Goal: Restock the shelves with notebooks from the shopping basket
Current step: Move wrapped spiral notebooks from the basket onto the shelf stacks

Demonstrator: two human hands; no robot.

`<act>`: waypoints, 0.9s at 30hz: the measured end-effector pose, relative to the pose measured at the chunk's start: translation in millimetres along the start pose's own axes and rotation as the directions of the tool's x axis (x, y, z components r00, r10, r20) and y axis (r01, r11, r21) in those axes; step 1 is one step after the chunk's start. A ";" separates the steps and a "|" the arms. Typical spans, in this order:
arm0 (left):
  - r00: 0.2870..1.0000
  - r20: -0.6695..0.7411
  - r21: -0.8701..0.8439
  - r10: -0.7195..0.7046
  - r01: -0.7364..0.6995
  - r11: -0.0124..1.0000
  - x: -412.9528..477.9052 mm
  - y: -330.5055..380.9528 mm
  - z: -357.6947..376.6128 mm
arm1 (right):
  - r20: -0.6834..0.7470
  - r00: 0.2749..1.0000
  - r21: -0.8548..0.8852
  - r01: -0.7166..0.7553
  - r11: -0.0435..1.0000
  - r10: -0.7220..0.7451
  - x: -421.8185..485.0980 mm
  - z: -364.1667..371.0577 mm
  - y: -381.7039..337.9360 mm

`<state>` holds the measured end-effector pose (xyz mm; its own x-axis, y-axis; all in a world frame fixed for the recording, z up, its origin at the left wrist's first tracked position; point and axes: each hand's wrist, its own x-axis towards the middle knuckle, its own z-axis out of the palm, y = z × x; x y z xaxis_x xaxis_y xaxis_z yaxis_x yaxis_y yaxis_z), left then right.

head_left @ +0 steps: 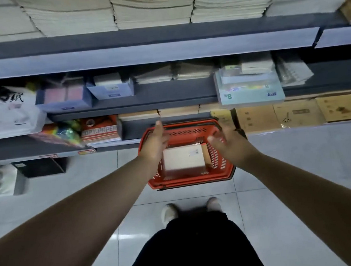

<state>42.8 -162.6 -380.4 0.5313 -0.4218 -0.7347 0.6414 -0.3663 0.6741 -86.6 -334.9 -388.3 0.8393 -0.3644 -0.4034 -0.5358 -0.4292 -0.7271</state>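
Observation:
A red shopping basket (225,172) stands on the tiled floor in front of the shelves. Inside it lies a stack of pale notebooks (183,160) with a white top cover. My left hand (155,142) hovers over the basket's left rim, fingers straight and holding nothing. My right hand (228,143) is above the basket's right side, fingers loosely bent and empty. Both hands flank the stack without touching it. The top shelf (141,54) carries tall stacks of notebooks (152,8).
Lower shelves hold blue boxes (66,98), a copy-paper pack (99,130), a green pad (250,93) jutting over the edge and brown boxes (299,113). White bags (3,115) sit at the left. My shoes (169,213) stand just behind the basket.

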 end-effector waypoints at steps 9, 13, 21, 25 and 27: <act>0.991 -0.067 -0.095 -0.117 0.110 0.989 64.9 -50.8 -10.7 | 0.039 0.999 -0.077 -0.028 0.997 0.031 52.4 42.2 66.6; 0.986 -0.088 -0.172 -0.144 0.127 0.977 101.5 -79.2 -14.4 | 0.078 0.992 0.011 -0.096 0.995 0.095 78.0 61.8 101.3; 0.961 -0.210 -0.206 -0.183 0.140 0.969 170.7 -151.5 -7.4 | 0.128 0.980 0.043 -0.156 0.987 0.150 115.8 112.7 180.7; 0.960 -0.205 -0.193 -0.193 0.154 0.969 206.4 -176.9 -1.0 | 0.148 0.977 0.040 -0.159 0.986 0.152 143.1 129.3 218.1; 0.962 -0.195 -0.170 -0.192 0.160 0.972 221.9 -189.1 1.4 | 0.124 0.967 0.000 -0.223 0.975 0.221 153.3 139.9 235.6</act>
<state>38.7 -188.0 -670.8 0.4955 -0.1736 -0.8511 0.8029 -0.2822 0.5250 -71.3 -376.3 -699.2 0.7049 -0.3446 -0.6200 -0.7093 -0.3371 -0.6191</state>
